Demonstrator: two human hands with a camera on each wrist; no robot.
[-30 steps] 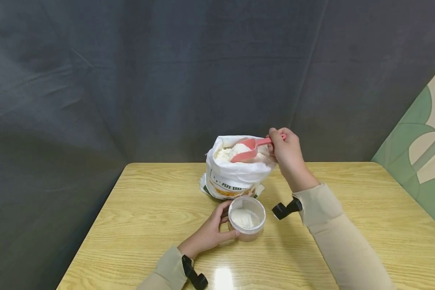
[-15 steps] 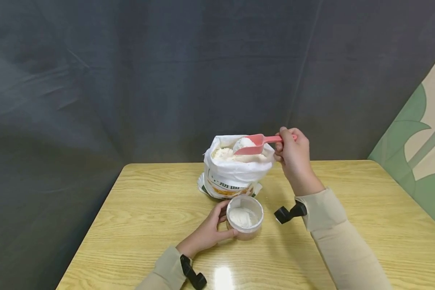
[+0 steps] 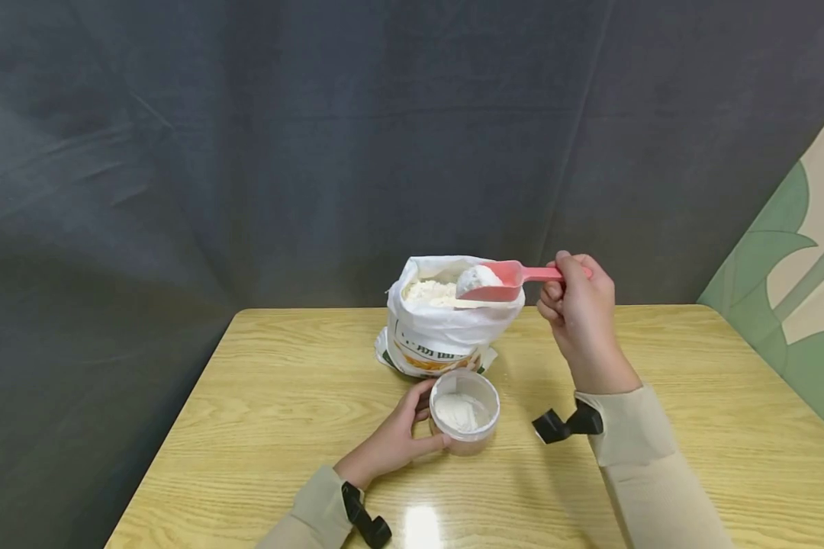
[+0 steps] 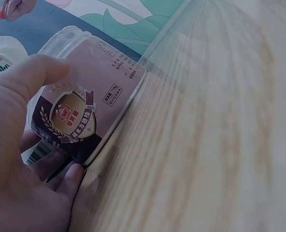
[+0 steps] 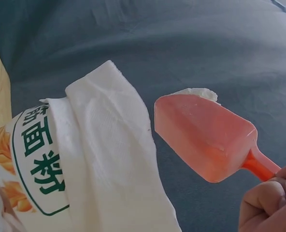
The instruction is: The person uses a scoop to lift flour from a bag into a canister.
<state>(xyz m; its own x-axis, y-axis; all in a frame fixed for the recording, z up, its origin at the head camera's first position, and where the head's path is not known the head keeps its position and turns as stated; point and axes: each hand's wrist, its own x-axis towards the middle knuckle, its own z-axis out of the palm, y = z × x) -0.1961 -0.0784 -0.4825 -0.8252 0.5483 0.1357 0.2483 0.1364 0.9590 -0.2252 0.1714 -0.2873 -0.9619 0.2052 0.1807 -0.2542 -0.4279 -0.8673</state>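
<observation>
My right hand [image 3: 584, 309] grips the handle of a pink scoop [image 3: 511, 284], which carries a heap of white flour. In the head view the scoop overlaps the right side of the mouth of a white flour bag [image 3: 453, 328]; the right wrist view shows the scoop [image 5: 206, 137] raised above the rim of the bag [image 5: 114, 145]. The bag stands upright with its top rolled down and flour inside. In front of it is a clear round plastic jar [image 3: 465, 435] with some flour at the bottom. My left hand [image 3: 391, 442] holds the jar [image 4: 92, 92] from its left side, thumb and fingers around it.
Everything stands on a wood-grain table [image 3: 281, 396]. A dark curtain [image 3: 384, 152] hangs behind the table's far edge. A green and beige patterned panel [image 3: 803, 274] is at the right. Black cameras [image 3: 566, 423] are strapped to both wrists.
My right hand has drawn the loaded scoop to the right, up out of the flour in the bag. The left hand and the jar have stayed in place.
</observation>
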